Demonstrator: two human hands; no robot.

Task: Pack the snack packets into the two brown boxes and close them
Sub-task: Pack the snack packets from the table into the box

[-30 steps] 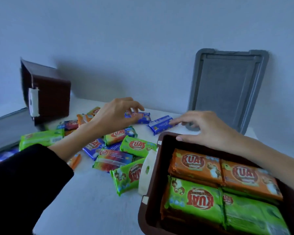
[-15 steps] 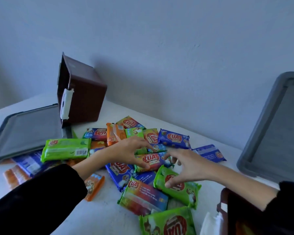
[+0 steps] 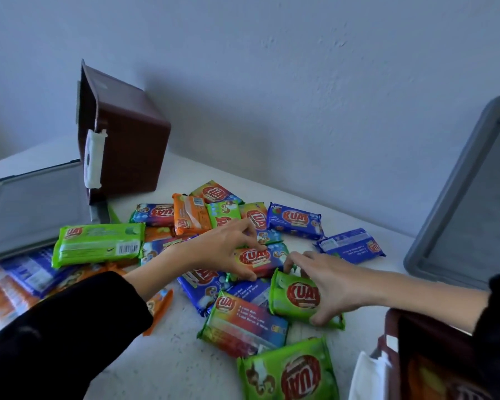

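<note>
Lying tipped near the table's (image 3: 162, 368) far-left corner, one brown box (image 3: 127, 145) waits. Left hand (image 3: 223, 249) pinches a red packet (image 3: 257, 259); right hand (image 3: 326, 287) clamps a green packet (image 3: 296, 298). Slick overlapping wrappers could slip or drag neighbours off.

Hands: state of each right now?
Left hand: closed on the red-and-blue packet.
Right hand: closed on the green packet.

Near brown box (image 3: 433, 362) cut off at corner
</note>
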